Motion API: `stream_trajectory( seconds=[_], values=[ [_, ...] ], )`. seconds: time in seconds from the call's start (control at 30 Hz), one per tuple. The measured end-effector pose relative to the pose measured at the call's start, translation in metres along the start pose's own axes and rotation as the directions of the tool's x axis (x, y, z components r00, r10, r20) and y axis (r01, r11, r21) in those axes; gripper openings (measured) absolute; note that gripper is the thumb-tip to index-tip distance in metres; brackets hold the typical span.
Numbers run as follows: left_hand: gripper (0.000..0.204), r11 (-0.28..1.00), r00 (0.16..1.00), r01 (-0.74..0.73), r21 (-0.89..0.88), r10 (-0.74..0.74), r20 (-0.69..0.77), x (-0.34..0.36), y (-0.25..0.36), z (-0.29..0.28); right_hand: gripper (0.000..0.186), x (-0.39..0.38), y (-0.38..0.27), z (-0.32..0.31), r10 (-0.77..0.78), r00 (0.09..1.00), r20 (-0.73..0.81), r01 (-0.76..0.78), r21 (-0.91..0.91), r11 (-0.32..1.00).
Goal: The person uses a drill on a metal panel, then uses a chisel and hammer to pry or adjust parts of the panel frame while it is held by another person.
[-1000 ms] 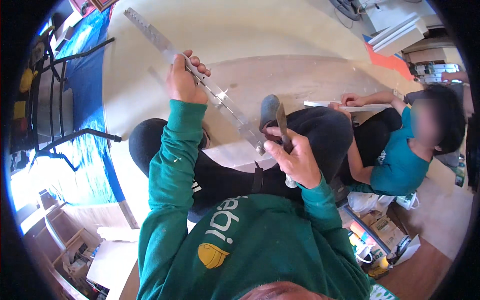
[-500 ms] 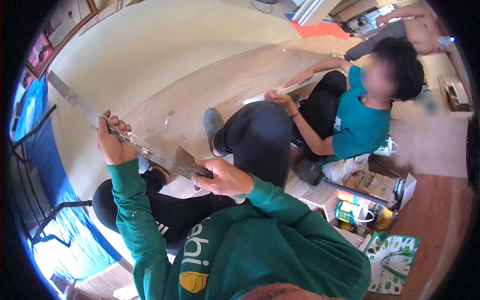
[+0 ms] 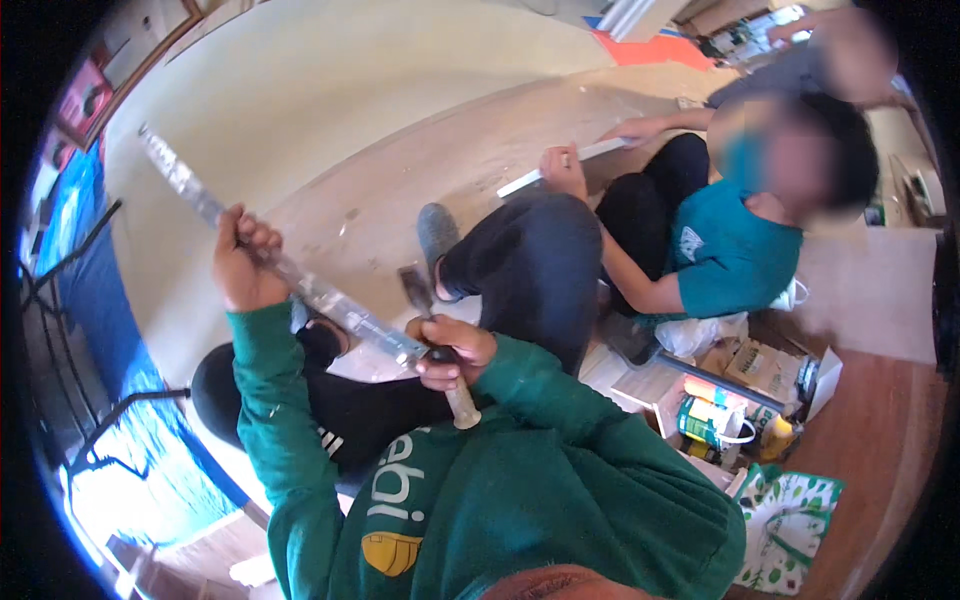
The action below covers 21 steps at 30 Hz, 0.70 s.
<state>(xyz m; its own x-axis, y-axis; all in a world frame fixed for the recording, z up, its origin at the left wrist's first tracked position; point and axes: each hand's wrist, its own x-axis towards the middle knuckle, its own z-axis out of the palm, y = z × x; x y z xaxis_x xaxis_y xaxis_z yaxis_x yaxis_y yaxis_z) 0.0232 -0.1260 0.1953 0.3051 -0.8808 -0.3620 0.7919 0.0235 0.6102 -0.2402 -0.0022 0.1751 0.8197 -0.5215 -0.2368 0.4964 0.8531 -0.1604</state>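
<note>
My left hand [image 3: 246, 262] is closed around a long, narrow metal strip [image 3: 335, 306], speckled with pale residue, which slants from the upper left down toward my right hand. In my right hand [image 3: 462, 343] is a scraper [image 3: 415, 287] with a flat dark blade and a handle that is dark near the fingers and pale at the butt. Its blade points up and away, apart from the strip's face. The strip's near end lies against my right fingers; whether they also grip it I cannot tell.
Close on the right sits a person in a teal shirt [image 3: 735, 240], holding a white strip [image 3: 560, 168]. Paint cans [image 3: 705, 422] and cardboard [image 3: 757, 370] lie beyond my right elbow, near a patterned bag [image 3: 790, 530]. A black metal frame [image 3: 125, 410] stands at left. Another person is behind.
The strip has turned so its broad face shows, and its near end is now at my right hand. The scraper has swung off the strip, blade upward. The other person's white strip has shifted.
</note>
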Motion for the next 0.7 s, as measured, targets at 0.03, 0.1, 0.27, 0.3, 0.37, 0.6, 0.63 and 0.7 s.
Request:
stream_trajectory(
  seconds=[0.03,0.1,0.27,0.3,0.37,0.6,0.63,0.7],
  values=[
    [0.020,0.999,1.000,0.001,0.032,-0.001,-0.020,0.001,-0.002,0.001,0.027,0.000,-0.002,0.001,0.023,0.999,-0.049,-0.029,-0.114,0.993],
    [0.017,0.998,0.998,0.030,0.049,-0.027,-0.062,0.001,0.000,0.000,0.018,0.002,-0.001,0.008,0.034,0.989,-0.146,-0.056,-0.147,0.988],
    [0.023,0.999,0.997,-0.003,0.051,0.007,-0.078,-0.014,0.000,0.021,0.009,0.003,0.004,-0.006,0.059,0.998,-0.006,-0.059,-0.035,0.998],
    [0.024,0.999,0.997,-0.008,0.043,0.012,-0.077,-0.016,0.001,0.020,0.009,0.004,0.004,-0.007,0.060,0.998,0.001,-0.060,-0.054,0.997],
    [0.024,0.999,0.997,-0.015,0.034,0.018,-0.071,-0.018,0.004,0.019,0.009,0.005,0.004,-0.007,0.062,0.998,0.012,-0.061,-0.090,0.994],
    [0.024,0.999,0.997,-0.007,0.049,0.011,-0.079,-0.018,-0.003,0.021,0.017,0.001,0.001,0.000,0.077,0.997,-0.003,-0.076,-0.149,0.986],
    [0.024,0.999,0.996,-0.006,0.049,0.010,-0.086,-0.017,-0.004,0.022,0.018,-0.001,0.001,0.000,0.077,0.997,0.001,-0.076,-0.145,0.987],
    [0.024,0.999,0.995,-0.005,0.050,0.010,-0.099,-0.017,-0.005,0.022,0.020,-0.002,0.000,-0.001,0.078,0.997,-0.021,-0.081,-0.176,0.981]
  ],
)
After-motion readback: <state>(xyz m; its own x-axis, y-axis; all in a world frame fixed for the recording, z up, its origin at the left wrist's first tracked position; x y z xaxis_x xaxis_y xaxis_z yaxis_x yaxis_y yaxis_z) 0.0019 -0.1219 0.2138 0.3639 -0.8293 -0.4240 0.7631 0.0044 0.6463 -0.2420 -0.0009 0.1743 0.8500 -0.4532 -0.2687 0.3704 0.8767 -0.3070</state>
